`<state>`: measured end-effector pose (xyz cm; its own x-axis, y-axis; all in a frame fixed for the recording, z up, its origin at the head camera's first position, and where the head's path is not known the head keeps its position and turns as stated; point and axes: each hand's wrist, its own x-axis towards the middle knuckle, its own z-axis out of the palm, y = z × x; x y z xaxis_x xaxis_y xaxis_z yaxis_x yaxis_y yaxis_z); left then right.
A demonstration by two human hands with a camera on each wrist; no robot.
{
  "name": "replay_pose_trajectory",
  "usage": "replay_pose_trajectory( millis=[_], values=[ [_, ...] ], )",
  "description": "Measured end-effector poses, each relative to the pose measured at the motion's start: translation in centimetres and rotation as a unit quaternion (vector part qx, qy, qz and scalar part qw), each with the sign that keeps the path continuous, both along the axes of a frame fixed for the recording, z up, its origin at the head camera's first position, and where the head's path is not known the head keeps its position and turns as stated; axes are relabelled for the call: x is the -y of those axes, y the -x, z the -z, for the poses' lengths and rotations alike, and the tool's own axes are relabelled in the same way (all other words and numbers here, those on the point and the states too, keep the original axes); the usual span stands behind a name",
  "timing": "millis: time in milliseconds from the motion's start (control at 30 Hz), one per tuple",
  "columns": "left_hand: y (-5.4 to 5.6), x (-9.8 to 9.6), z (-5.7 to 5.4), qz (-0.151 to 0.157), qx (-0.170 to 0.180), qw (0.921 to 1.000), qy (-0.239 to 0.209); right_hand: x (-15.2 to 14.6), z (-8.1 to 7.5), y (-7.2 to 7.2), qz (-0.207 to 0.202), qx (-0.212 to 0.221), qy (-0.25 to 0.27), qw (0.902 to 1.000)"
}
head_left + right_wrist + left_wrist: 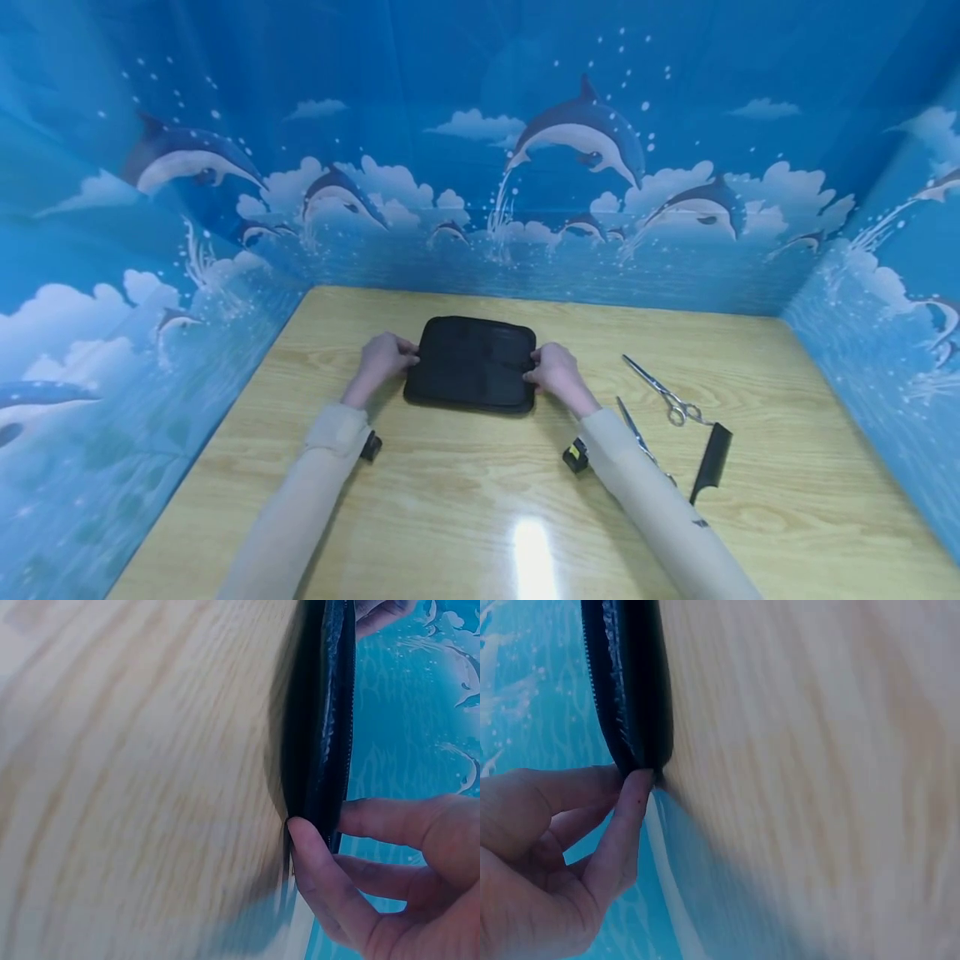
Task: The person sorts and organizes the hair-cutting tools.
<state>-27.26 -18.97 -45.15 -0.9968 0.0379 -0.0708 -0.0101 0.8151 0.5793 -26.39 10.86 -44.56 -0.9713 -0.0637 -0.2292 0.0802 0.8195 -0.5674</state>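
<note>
A flat black zippered case (471, 365) with rounded corners is at the far middle of the table. My left hand (386, 359) pinches its left edge between thumb and fingers. On the opposite side, my right hand (557, 371) pinches the right edge. Seen from the left wrist, the case (641, 682) shows a zipper along its side, and the left hand (562, 855) has thumb and fingertips on its end. From the right wrist, the right hand (390, 877) grips the near end of the case (322, 727).
To the right lie a pair of scissors (663, 390), a second pair (636, 429) partly hidden by my right sleeve, and a black comb (712, 457). The wooden table (435, 508) ends at blue dolphin-print curtains (465, 258) behind and on both sides.
</note>
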Motion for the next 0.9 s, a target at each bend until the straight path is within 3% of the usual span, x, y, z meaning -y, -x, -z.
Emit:
replay_pose_trajectory(
  millis=[500,900],
  values=[
    [-1.0,-1.6,0.1,0.01,-0.021,0.9987,0.046,-1.4,0.1,-1.0,0.003,0.009,0.006,0.9999],
    [-1.8,-2.9,0.3,0.007,-0.023,0.9992,0.031,-3.0,0.2,-2.0,0.01,0.008,0.036,0.9993]
  ],
)
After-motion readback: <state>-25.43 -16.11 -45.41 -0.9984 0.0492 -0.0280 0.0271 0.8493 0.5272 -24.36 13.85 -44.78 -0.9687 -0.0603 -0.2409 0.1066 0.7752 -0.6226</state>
